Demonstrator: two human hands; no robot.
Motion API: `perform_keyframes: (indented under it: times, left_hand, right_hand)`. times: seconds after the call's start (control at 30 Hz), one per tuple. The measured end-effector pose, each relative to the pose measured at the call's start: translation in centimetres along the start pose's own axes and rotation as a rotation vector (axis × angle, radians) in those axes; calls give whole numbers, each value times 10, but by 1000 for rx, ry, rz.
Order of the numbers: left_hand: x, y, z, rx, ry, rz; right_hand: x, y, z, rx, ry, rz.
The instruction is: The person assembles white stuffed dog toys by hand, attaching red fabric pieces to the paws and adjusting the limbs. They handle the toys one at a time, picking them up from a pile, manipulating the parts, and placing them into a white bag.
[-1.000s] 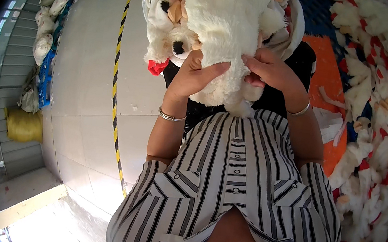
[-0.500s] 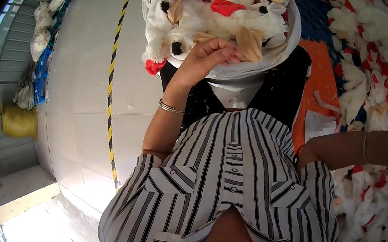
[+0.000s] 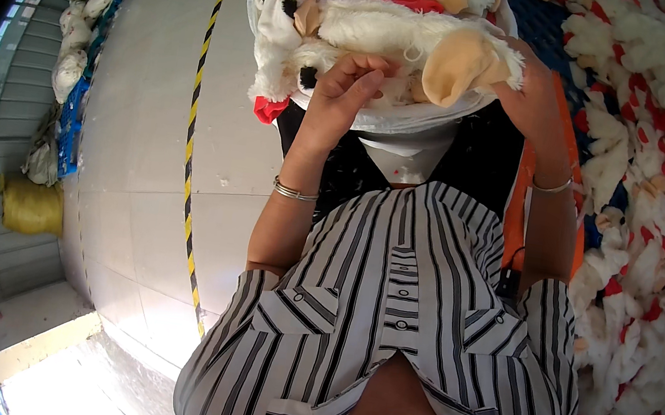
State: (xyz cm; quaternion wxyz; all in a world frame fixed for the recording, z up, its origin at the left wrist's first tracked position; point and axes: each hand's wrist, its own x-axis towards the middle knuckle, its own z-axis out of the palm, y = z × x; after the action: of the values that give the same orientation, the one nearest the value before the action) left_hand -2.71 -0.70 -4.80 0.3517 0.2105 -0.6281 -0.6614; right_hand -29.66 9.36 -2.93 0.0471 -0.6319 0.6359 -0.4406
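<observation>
Seen from above, looking down the person's striped shirt. The landmark is a white tub at chest height, heaped with white plush toys.

The fingers of the left hand are curled and bunched together, thumb against fingertips, pinching the white fur of a plush toy lying across the top of the tub. The grip looks small and tight, a pinch on the pile and not a full grasp. A thin bangle circles the left wrist, just below the tub.

The right hand is at the tub's right rim, palm against the same toy's far end, beside a tan, ear-shaped flap. Its fingers are hidden behind the toy, so it cannot be told how far they close.

The step in hand appears to be working on the top toy, perhaps picking at or checking its fur while the right hand steadies it. The next move would likely call for a firm hold at both ends so the toy does not slide off the heap.

Left of the tub, a pale floor with a yellow-and-black striped line; farther left, stuffed sacks and a yellow bundle. Right of the tub, a large pile of white toys with red spots.
</observation>
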Motion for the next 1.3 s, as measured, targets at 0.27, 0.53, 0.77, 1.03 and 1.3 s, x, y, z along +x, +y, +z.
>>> perform_keyframes:
  times: [0.27, 0.53, 0.77, 1.03, 1.3]
  left_hand:
    - [-6, 20, 29, 211, -691, -126]
    - [-25, 26, 45, 572, -242, 267]
    - [-12, 13, 54, 530, -147, 304]
    - [-34, -13, 47, 229, -1164, -180]
    - [-27, 15, 40, -31, -467, 71]
  right_hand:
    - [-55, -44, -34, 1020, 191, 340]
    - [-29, -37, 23, 790, 188, 174]
    - [-11, -60, 32, 1165, 162, 392]
    - [-58, -111, -16, 486, 395, -75]
    - [-15, -76, 5, 1160, 396, 564]
